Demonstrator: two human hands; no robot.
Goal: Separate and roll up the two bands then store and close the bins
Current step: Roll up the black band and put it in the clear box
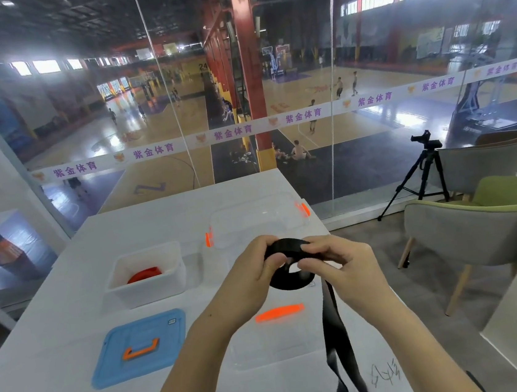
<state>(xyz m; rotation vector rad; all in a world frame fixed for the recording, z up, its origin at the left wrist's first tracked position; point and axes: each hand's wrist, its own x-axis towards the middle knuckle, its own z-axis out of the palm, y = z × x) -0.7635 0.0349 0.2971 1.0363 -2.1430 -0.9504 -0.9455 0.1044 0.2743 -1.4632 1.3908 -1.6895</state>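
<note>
Left hand (255, 267), right hand (339, 264) close together at frame centre, both pinching part-wound black band (289, 281); tail hangs to bottom edge. Red band (145, 274) in white bin (147, 294), centre left. Blue lid (169, 354) off, lower left. Remaining: finish roll, store, close bins.

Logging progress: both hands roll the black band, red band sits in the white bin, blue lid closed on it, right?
Not closed: the head view shows the blue lid on the table in front of the open white bin. The red band is inside; left hand and right hand roll the black band.
</note>
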